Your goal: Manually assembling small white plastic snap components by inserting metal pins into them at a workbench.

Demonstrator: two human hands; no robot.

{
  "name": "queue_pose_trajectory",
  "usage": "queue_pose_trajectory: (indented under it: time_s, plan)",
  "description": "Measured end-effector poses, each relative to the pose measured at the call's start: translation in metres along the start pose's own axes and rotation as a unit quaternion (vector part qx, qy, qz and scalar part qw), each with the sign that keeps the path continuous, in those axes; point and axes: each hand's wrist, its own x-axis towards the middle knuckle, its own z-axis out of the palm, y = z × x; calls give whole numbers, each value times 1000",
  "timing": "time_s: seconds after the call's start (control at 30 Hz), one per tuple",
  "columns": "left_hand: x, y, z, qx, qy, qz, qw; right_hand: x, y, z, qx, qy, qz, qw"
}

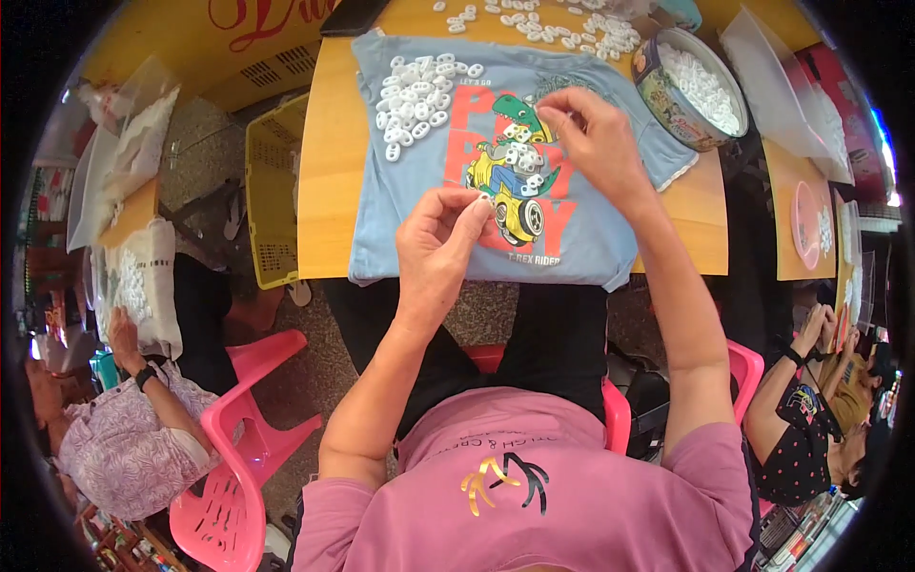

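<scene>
A light blue printed T-shirt point(400, 210) lies spread on the wooden table. My left hand point(434, 248), above its lower middle, pinches a small white plastic piece point(487, 200) between thumb and forefinger. Farther up and to the right, my right hand point(599, 143) hovers over the shirt's print with thumb and fingertips together; whatever they hold is too small to make out. Between the hands sits a small group of white two-holed oval pieces point(521, 156). A bigger pile of the same oval pieces point(412, 103) covers the shirt's upper left.
A round tin point(658, 103) of white pieces stands at the table's right. More loose pieces point(600, 36) lie along the far edge. A yellow crate point(276, 200) is left of the wooden table point(329, 172). People work at both sides, one near a pink chair point(233, 458).
</scene>
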Motion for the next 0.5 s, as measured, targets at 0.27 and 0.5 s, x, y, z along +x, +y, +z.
queue_pose_trajectory:
  time_s: [0.27, 0.5]
  plan:
    - [-4, -8, -5, -25, -5, 31, 999, 45, -3, 37, -47, -86, -155, 983]
    - [-4, -11, -8, -33, -29, 47, 998, 50, -20, 70, -68, -132, -191, 970]
